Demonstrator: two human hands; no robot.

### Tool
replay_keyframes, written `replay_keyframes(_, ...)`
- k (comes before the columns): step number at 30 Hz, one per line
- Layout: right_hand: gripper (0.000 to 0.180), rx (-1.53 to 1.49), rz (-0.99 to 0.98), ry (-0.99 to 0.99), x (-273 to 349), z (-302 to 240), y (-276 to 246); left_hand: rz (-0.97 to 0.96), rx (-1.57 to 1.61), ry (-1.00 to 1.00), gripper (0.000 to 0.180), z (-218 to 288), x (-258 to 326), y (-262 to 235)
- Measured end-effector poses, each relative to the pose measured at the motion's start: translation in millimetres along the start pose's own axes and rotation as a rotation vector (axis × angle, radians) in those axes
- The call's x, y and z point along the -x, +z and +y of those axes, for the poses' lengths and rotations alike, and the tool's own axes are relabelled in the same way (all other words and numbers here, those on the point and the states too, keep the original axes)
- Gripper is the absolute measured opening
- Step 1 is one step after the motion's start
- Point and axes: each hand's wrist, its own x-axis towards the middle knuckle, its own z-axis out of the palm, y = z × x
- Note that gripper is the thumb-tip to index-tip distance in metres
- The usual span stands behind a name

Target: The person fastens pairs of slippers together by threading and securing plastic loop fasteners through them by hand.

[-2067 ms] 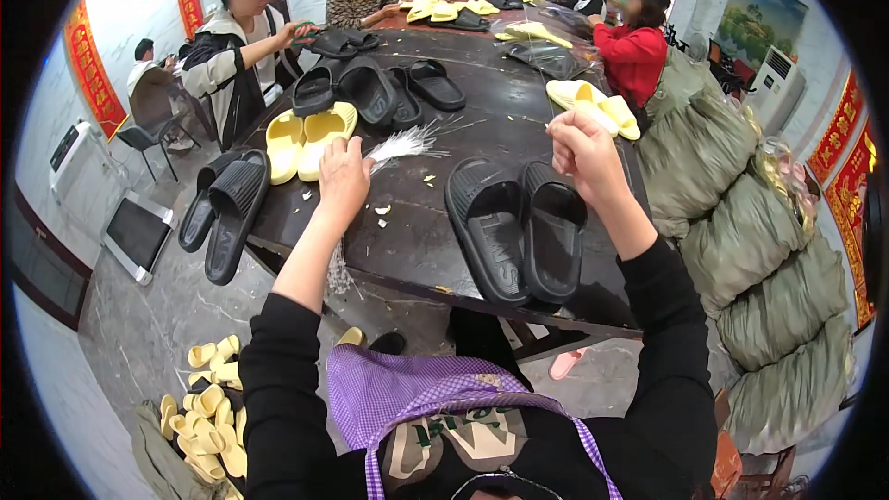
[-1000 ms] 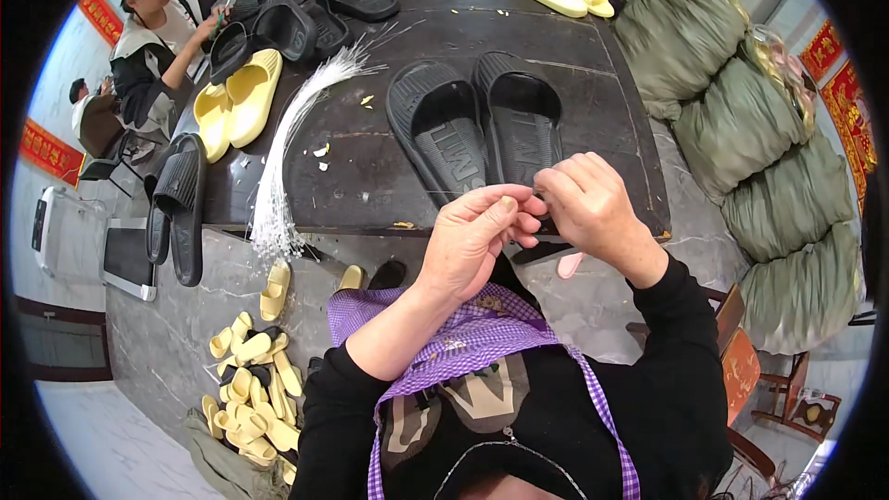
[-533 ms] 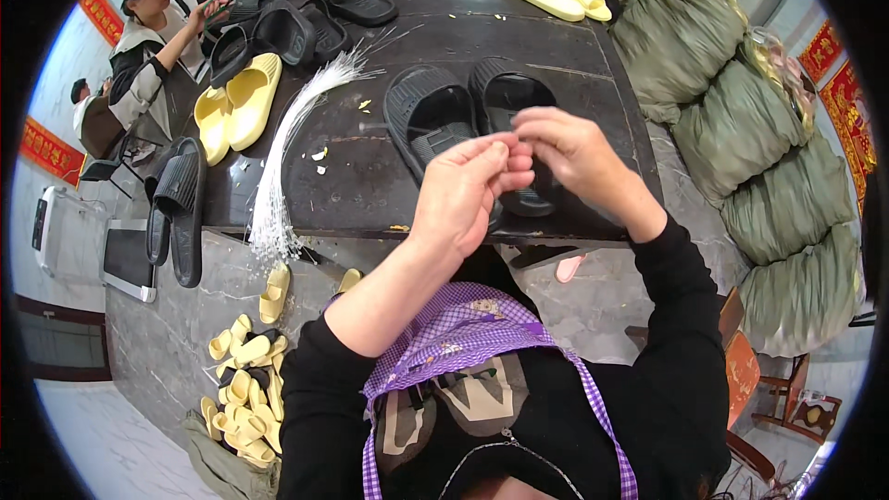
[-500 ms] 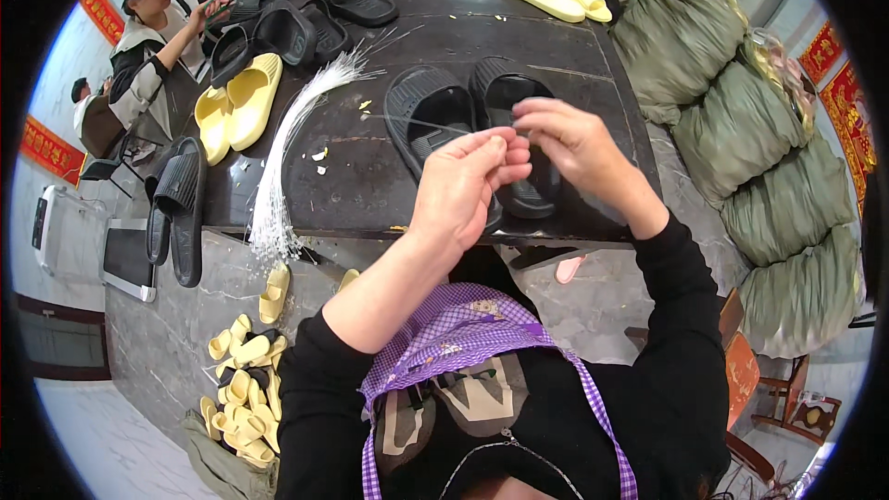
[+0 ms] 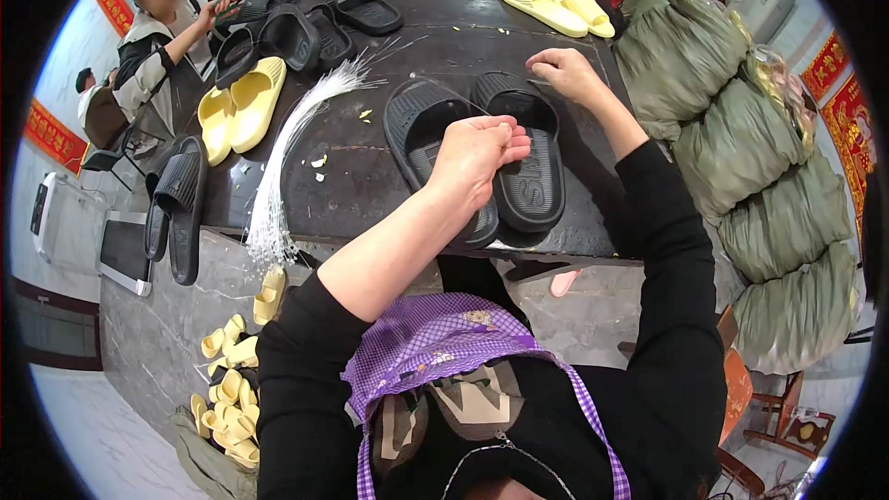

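Note:
A pair of black slide sandals lies in front of me on the dark table, the left slide (image 5: 421, 116) partly covered by my left hand and forearm. My left hand (image 5: 474, 156) is above the gap between the two, its thumb and fingers pinched on a thin, pale plastic strand that is barely visible. Beyond the right slide (image 5: 532, 187), up and to the right, my right hand (image 5: 571, 77) is closed, thumb to fingers; what it holds is too fine to make out. Left of the slides lies a bundle of white plastic strands (image 5: 276, 162).
Yellow slides (image 5: 256, 106) and more black slides (image 5: 289, 34) line the table's left side; another yellow pair (image 5: 546, 7) lies at the far right. Green sacks (image 5: 741, 143) are stacked at right. Yellow slides (image 5: 231, 407) are heaped on the floor. A person (image 5: 167, 28) sits at far left.
My right hand has moved up and away from my left hand. The left hand has shifted slightly, and the right slide's footbed is now uncovered.

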Motion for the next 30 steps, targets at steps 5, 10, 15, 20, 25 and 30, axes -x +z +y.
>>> replay_keyframes(5,0.024,-0.036,-0.208,0.266,-25.2,5.3,13.6,0.014,0.007,-0.037,0.025,-5.4,-10.5,2.6)
replay_keyframes(10,0.023,-0.122,-0.258,0.294,-36.8,4.6,18.7,0.047,0.067,-0.061,0.027,-11.8,-17.5,2.9)
replay_keyframes(15,0.024,0.000,-0.322,0.259,-41.2,-14.9,18.0,0.018,0.139,-0.079,0.028,-18.3,-18.9,9.6)
replay_keyframes(20,0.028,0.089,-0.392,0.240,-45.3,-23.0,19.6,0.001,0.140,-0.077,0.028,-27.0,-22.1,20.6)
replay_keyframes(25,0.029,0.050,-0.452,0.230,-43.0,-32.2,18.6,-0.113,-0.012,-0.061,0.030,-35.7,-20.9,16.3)
replay_keyframes(30,0.028,-0.103,-0.525,0.269,-42.6,-34.4,16.1,-0.043,0.005,-0.078,0.030,-31.8,-19.4,19.5)
